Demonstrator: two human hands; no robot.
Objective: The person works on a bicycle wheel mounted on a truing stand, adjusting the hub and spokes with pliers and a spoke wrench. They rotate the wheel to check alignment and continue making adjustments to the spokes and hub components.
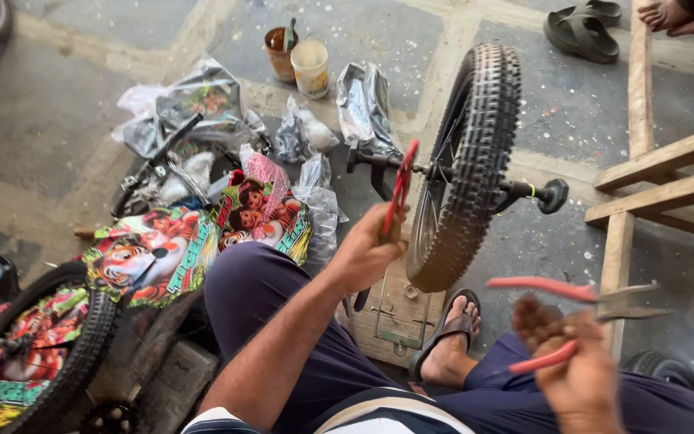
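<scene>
Head view: tightening wheel (466, 169) axle, left hand (365, 255) gripping red spanner (400, 189), right hand (573, 363) clutching pliers (580, 317); next needs steadying.

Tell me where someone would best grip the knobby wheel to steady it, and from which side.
Probably the knobby wheel's upper tread, from above: it stands on edge with the top rim clear, while the axle pegs jut sideways and the left hand crowds the hub with a red-handled tool.

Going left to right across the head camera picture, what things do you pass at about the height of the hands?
Small wheel with colourful tiger-print wrapping → left hand holding a red-handled tool → knobby black tyre on its axle → right hand holding red-handled pliers → wooden frame.
</scene>
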